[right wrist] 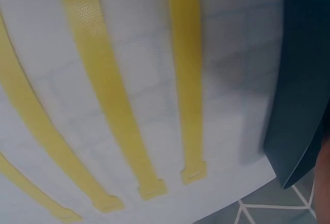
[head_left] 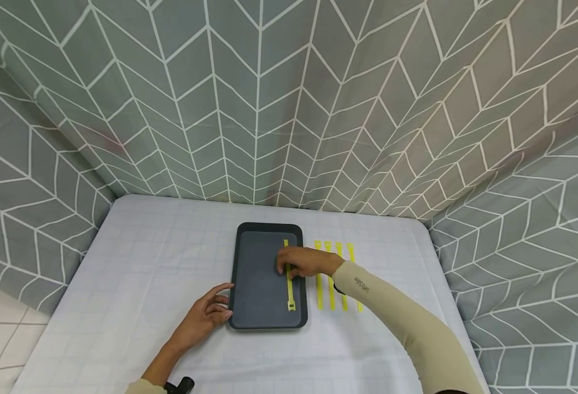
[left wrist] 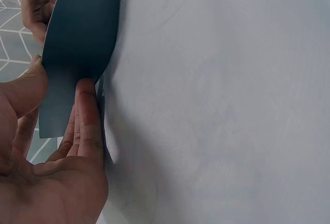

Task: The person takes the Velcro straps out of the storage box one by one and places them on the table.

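In the head view a dark grey rectangular tray (head_left: 261, 323) lies on the table. Inside it, along its right side, is a yellow hook-and-loop cable tie (head_left: 290, 295) with a slotted head at the near end. My right hand (head_left: 305, 261) reaches over the tray's right rim and pinches this tie around its middle; the fingertips are partly hidden. My left hand (head_left: 205, 317) rests against the tray's left edge, its fingertips and thumb touching the wall. The left wrist view shows those fingers (left wrist: 88, 116) fairly straight along the tray's outer side (left wrist: 82, 33).
Several more yellow cable ties (right wrist: 188, 80) lie side by side on the white cloth, right of the tray and partly under my right forearm. The white-covered table (head_left: 170, 241) meets a patterned grey curtain (head_left: 269, 109) at the back and sides.
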{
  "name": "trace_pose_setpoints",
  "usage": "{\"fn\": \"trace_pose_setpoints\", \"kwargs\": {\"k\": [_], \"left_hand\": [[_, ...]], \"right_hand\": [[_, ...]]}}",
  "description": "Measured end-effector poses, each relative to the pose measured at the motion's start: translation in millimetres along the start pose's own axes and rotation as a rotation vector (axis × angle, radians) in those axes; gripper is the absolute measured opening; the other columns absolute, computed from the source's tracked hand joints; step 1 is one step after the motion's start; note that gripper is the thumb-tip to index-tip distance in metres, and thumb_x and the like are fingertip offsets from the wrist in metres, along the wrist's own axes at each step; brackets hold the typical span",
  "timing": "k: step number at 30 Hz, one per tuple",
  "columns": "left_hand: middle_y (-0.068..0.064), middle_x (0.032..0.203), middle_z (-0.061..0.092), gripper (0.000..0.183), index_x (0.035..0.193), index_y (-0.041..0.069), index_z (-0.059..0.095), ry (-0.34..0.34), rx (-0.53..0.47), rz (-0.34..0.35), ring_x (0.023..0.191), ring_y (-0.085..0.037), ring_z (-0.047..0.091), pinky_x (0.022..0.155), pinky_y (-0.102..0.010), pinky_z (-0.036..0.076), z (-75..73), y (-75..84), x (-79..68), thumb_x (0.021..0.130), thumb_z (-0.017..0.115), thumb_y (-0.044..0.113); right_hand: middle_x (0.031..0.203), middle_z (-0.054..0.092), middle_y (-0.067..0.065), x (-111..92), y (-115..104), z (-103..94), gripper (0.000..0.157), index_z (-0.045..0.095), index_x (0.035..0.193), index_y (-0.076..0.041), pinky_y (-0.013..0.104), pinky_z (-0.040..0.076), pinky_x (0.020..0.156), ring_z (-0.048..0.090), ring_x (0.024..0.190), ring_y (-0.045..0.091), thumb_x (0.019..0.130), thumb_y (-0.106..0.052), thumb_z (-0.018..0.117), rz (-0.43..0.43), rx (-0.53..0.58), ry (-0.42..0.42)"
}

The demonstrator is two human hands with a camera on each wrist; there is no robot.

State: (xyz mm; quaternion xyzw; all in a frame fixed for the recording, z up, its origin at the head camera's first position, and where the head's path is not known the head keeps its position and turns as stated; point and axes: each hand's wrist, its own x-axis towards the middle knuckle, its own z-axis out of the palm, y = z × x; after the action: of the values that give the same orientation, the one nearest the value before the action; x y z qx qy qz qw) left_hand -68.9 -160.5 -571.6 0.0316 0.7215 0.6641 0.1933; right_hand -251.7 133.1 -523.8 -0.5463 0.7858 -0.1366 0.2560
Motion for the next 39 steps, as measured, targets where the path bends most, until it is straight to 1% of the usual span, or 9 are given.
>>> {"fn": "trace_pose_setpoints", "kwargs": {"k": [7,14,21,28,33,39], "left_hand": [[-0.027,0.127,0.047,0.067,0.154,0.009,0.036,-0.005,-0.007,0.005,0.100,-0.018,0.064,0.081,-0.025,0.055,0.2,-0.3,0.4,0.095,0.069,0.013],[-0.028,0.128,0.047,0.067,0.154,0.009,0.036,-0.007,-0.003,0.000,0.101,-0.020,0.063,0.081,-0.025,0.055,0.3,0.1,0.7,0.096,0.068,0.012],[-0.028,0.129,0.046,0.066,0.154,0.010,0.036,-0.010,-0.004,-0.007,0.101,-0.020,0.063,0.082,-0.026,0.055,0.8,0.6,1.0,0.096,0.068,0.011],[-0.028,0.129,0.046,0.067,0.154,0.009,0.036,-0.010,0.004,-0.002,0.101,-0.020,0.063,0.081,-0.025,0.055,1.0,0.7,0.6,0.096,0.068,0.011],[-0.028,0.128,0.047,0.067,0.154,0.009,0.036,-0.005,0.004,0.004,0.101,-0.019,0.063,0.081,-0.026,0.055,0.6,0.5,0.6,0.095,0.069,0.013],[-0.028,0.127,0.048,0.066,0.154,0.009,0.037,0.003,0.008,0.000,0.100,-0.019,0.063,0.081,-0.025,0.055,0.3,0.1,1.4,0.095,0.069,0.011]], "right_hand": [[0.105,0.061,-0.004,2,-6,1.4,0.015,0.072,0.097,-0.015,0.024,0.046,0.094,0.053,0.104,0.011,0.086,-0.008,0.079,0.016,-0.054,-0.071],[0.102,0.060,-0.003,1,-9,1.0,0.011,0.074,0.093,-0.018,0.024,0.046,0.092,0.051,0.101,0.012,0.085,-0.014,0.080,0.021,-0.114,-0.102],[0.100,0.060,-0.006,1,-6,4.2,0.009,0.073,0.091,-0.020,0.022,0.046,0.091,0.052,0.101,0.011,0.086,-0.016,0.080,0.008,-0.135,-0.087],[0.097,0.060,-0.007,1,-7,7.6,0.011,0.072,0.087,-0.020,0.019,0.048,0.086,0.053,0.100,0.010,0.085,-0.013,0.080,0.012,-0.151,-0.065],[0.094,0.060,-0.010,1,-8,9.0,0.011,0.071,0.086,-0.021,0.017,0.046,0.079,0.051,0.093,0.007,0.086,-0.014,0.080,0.011,-0.214,-0.056],[0.089,0.060,-0.010,0,-9,11.1,0.009,0.070,0.086,-0.021,0.017,0.045,0.074,0.052,0.089,0.006,0.091,-0.015,0.075,-0.020,-0.275,-0.044]]}}
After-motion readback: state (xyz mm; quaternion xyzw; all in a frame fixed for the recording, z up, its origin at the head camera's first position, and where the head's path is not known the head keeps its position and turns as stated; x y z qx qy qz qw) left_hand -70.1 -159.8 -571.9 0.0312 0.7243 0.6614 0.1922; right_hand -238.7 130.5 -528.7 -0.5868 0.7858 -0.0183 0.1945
